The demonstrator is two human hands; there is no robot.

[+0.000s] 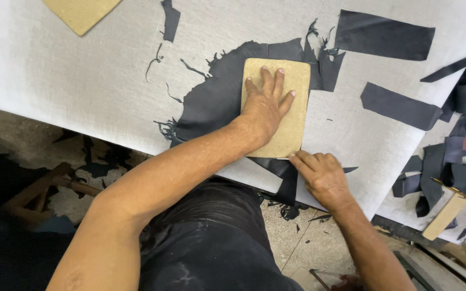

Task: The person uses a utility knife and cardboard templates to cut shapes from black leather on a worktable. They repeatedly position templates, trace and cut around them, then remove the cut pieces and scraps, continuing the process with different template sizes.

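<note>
Tan board [82, 12] at far top left corner of bench [55, 70]. Dark scraps on floor [39, 145] below bench edge. Black sheet [211, 99] mid-bench, ragged left edge, hanging partly over near edge. Tan template [292, 129] lies flat on sheet. Left hand [265, 105] open, palm pressed flat on template, fingers spread. Right hand [322, 178] at template's lower right corner, fingers curled, fingertips touching edge; any tool in it cannot be told. Black strips [384, 35] right of template. Black offcuts [459, 167] piled far right.
</note>
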